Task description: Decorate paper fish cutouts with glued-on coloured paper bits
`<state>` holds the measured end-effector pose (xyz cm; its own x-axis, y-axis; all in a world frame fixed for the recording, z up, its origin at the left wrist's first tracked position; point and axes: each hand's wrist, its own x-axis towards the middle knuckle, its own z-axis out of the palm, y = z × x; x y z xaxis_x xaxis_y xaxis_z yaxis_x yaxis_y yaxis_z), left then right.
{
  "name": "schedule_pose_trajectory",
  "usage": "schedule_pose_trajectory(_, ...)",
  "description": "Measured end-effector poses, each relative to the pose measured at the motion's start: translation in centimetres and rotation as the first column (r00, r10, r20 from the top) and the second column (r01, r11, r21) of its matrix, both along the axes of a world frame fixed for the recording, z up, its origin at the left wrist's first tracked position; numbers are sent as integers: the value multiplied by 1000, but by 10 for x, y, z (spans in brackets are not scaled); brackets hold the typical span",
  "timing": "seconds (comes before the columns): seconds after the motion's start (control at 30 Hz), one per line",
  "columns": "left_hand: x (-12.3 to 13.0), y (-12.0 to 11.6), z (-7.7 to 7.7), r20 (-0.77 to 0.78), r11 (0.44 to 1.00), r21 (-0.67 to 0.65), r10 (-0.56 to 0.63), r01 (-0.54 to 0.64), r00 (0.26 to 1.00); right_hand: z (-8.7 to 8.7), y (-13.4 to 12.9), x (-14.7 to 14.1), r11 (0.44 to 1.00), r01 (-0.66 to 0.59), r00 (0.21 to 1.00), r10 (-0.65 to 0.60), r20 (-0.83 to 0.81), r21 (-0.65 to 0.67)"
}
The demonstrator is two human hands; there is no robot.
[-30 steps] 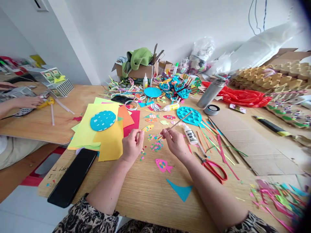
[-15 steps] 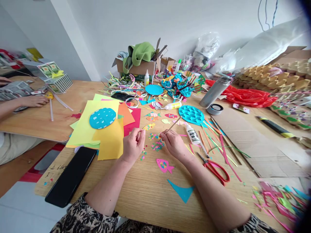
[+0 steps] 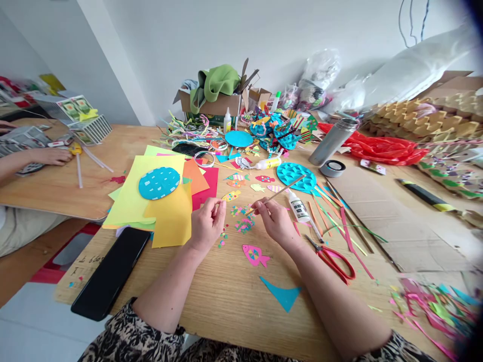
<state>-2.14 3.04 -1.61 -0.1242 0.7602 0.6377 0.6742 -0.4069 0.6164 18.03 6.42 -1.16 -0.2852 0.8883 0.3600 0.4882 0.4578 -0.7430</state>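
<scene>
My left hand point(image 3: 207, 220) pinches the tail end of a small yellow paper fish point(image 3: 231, 195) with coloured dots. In my right hand point(image 3: 273, 218) is a thin brown stick point(image 3: 286, 188), held between thumb and fingers, its lower tip over a pile of tiny paper bits point(image 3: 244, 224). Below the pile lies a pink paper fish point(image 3: 254, 255) with a coloured round pattern. Several other paper fish point(image 3: 258, 187) rest beyond my hands. A white glue bottle point(image 3: 299, 207) lies right of my right hand.
Yellow paper sheets point(image 3: 171, 221) and a black phone point(image 3: 110, 274) lie left. Red scissors point(image 3: 334, 259), paper strips point(image 3: 349, 234) and a steel flask point(image 3: 334, 142) are right. A box point(image 3: 230, 106) stands behind. Another person's hand point(image 3: 56, 156) rests on the left table.
The stick in my right hand has tilted lower, its upper end swinging to the right. My right hand has shifted slightly right, with its fingers turned. My left hand has barely moved.
</scene>
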Motion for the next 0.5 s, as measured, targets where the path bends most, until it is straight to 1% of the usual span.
schedule_pose_trajectory(0.13, 0, 0, 0, -3, 1000, 8, -9, 9, 1000, 12, -5, 7, 993, 53, 994, -62, -88, -103)
schedule_pose_trajectory(0.2, 0, 0, 0, -5, 1000, 9, -13, 13, 1000, 19, -9, 11, 992, 40, 991, -55, -123, -122)
schedule_pose_trajectory(0.27, 0, 0, 0, -10, 1000, 6, -19, 19, 1000, 26, -15, 14, 992, -7, 990, -11, -138, -128)
schedule_pose_trajectory(0.37, 1, -1, 0, -23, 1000, -1, -29, 29, 999, 33, -27, 20, 988, -74, 995, 64, -78, -137)
schedule_pose_trajectory(0.5, 1, -1, 1, -41, 999, -4, -32, 32, 999, 38, -40, 25, 974, -165, 982, 177, 69, -154)
